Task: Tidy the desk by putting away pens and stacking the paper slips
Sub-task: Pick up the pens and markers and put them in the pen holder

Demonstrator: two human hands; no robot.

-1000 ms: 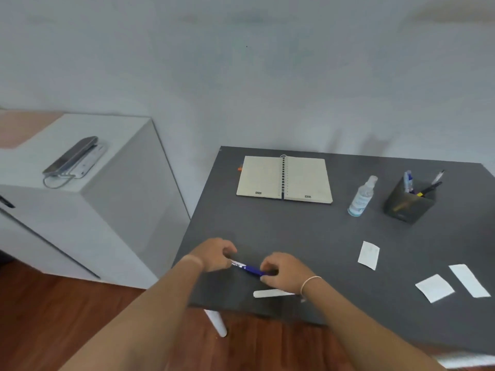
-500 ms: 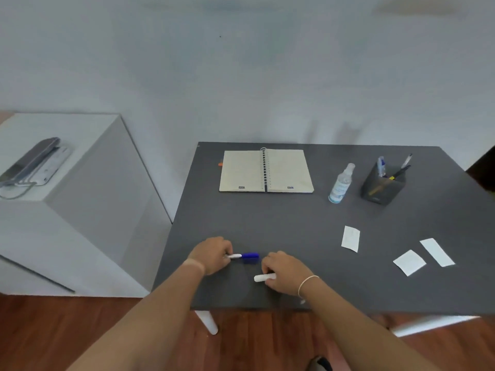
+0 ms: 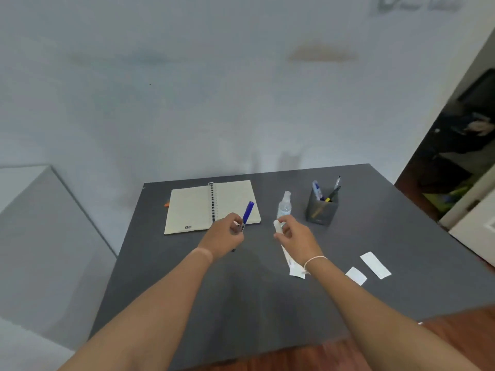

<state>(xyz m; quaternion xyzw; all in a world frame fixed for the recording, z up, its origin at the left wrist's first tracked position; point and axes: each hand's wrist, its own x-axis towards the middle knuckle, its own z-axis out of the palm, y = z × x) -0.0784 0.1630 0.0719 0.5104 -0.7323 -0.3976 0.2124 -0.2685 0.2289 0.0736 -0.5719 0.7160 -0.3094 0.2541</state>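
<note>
1. The left hand point(image 3: 223, 236) pinches a blue-capped pen point(image 3: 246, 215) in its fingers, cap tilted up over the near edge of the open spiral notebook point(image 3: 211, 206); the pen's lower end is hidden by the hand.
2. The right hand point(image 3: 296, 241) grips a white pen point(image 3: 281, 243), its lower part behind the wrist.
3. One paper slip point(image 3: 297, 271) is partly covered by that wrist; two more slips point(image 3: 375, 265) lie near the desk's right edge.
4. The pen holder point(image 3: 321, 208) stands beyond the spray bottle point(image 3: 284, 206).
5. The dark desk point(image 3: 241, 303) is bare between the forearms.
</note>
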